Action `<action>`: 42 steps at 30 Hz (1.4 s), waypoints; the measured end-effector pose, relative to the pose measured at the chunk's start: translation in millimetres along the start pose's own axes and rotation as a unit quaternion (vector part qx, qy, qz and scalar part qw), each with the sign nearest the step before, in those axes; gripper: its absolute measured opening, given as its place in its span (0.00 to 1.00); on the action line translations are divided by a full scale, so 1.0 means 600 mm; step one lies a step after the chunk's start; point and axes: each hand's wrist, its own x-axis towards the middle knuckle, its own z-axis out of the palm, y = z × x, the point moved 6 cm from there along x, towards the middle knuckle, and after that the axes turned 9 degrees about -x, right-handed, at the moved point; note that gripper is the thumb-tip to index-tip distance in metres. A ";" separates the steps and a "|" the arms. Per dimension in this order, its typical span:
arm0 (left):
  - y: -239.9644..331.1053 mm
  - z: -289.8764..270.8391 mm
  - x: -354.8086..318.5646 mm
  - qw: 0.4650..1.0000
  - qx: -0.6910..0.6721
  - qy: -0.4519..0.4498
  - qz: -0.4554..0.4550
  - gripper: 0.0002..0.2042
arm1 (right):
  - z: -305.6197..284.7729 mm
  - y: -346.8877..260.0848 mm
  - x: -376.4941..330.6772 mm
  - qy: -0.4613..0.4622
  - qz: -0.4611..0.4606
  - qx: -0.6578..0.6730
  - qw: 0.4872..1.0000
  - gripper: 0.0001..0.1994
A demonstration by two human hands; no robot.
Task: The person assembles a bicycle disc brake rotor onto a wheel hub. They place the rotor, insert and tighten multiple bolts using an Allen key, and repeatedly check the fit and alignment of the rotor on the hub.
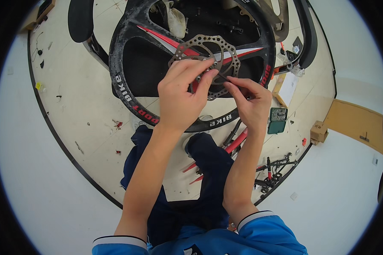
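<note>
A black bicycle wheel (131,102) with broad spokes and red and white accents lies flat in front of me. On its hub sits a round, perforated metal brake disc (235,59). My right hand (253,100) pinches a thin dark hex key (222,77) between thumb and forefinger, its length slanting in toward the hub. Over the disc's near left part, my left hand (181,93) has thumb and forefinger curled close together by the key's inner end. Whatever those fingertips hold is too small to tell. The left hand hides part of the hub and disc.
Beneath the wheel is a black chair seat (140,76), with armrests at left (81,21) and right (308,38). A whitish glove (176,21) lies at the far side. On the floor are a green case (277,120), a cardboard box (318,132) and a dark bike frame (270,172).
</note>
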 end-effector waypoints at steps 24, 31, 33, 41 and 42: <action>-0.009 0.032 -0.004 0.982 0.174 -0.056 0.055 0.09 | -0.002 0.027 -0.016 -0.037 0.059 0.028 0.997 0.07; -0.008 0.032 -0.003 0.982 0.173 -0.055 0.059 0.08 | 0.017 0.020 -0.015 -0.067 0.039 0.019 0.997 0.06; -0.008 0.033 -0.003 0.983 0.166 -0.046 0.058 0.08 | 0.023 0.015 -0.016 -0.080 0.043 0.026 0.996 0.06; -0.016 0.034 0.002 0.988 0.152 -0.013 0.022 0.06 | 0.054 0.002 -0.020 -0.148 0.125 0.089 0.977 0.08; -0.014 0.034 0.004 0.987 0.156 -0.011 0.025 0.06 | 0.061 0.001 -0.020 -0.152 0.120 0.101 0.976 0.07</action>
